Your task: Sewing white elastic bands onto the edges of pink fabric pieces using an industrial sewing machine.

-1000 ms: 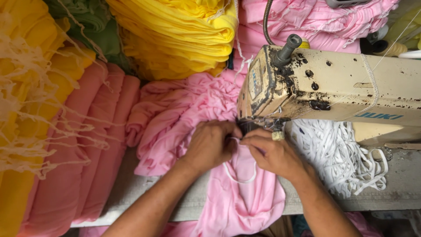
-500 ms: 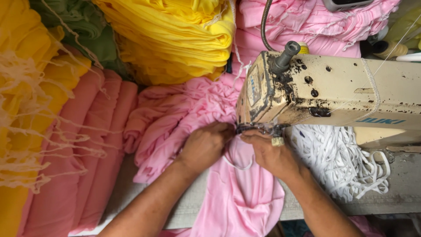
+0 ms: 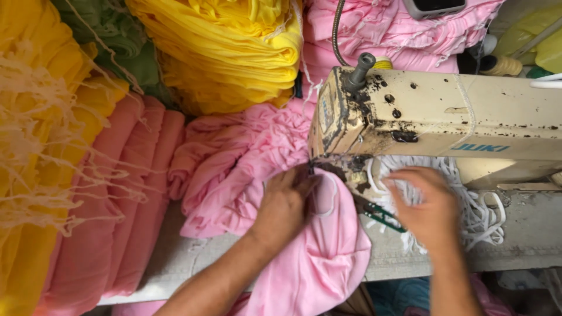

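Head view: left hand [image 3: 285,206] pinned pink knit fabric [image 3: 328,257] at the sewing machine [image 3: 433,126] foot, grip pressing flat. Right hand [image 3: 427,208], grip loose, hovered over white elastic cord [image 3: 477,213]. I judged the fabric light, soft, stretchy; best held at the edge.

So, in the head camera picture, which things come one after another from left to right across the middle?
Yellow frayed cloth → salmon folded cloth → pink cloth → left hand → right hand → white cord pile.
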